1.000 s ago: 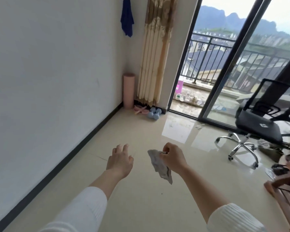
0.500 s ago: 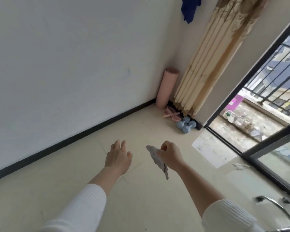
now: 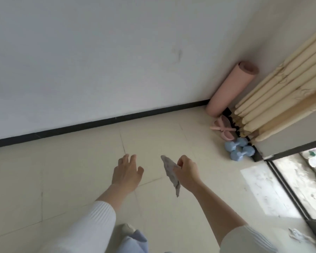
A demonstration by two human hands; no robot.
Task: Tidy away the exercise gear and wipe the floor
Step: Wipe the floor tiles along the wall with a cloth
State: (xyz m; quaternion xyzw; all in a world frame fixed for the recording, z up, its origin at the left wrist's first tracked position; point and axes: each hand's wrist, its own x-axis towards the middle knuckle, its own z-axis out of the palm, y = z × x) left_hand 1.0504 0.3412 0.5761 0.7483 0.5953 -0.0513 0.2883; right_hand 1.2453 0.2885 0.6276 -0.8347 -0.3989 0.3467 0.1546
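Note:
My right hand (image 3: 187, 171) pinches a crumpled grey cloth (image 3: 170, 172) that hangs down above the cream tiled floor (image 3: 80, 170). My left hand (image 3: 126, 170) hovers beside it, palm down, fingers spread and holding nothing. In the far right corner a rolled pink mat (image 3: 230, 90) stands upright against the wall. At its foot lies a pink handled piece of gear (image 3: 223, 129), and two light blue dumbbells (image 3: 239, 148) lie beside it on the floor.
A white wall with a black skirting board (image 3: 98, 123) runs along the left. A beige curtain (image 3: 285, 94) hangs at the right. The sliding door track (image 3: 288, 189) and balcony lie at the far right. My foot (image 3: 129, 229) shows at the bottom.
My view has tilted down and swung left, so the chair and balcony rail have left the frame. Both hands keep their pose, the cloth still in the right one.

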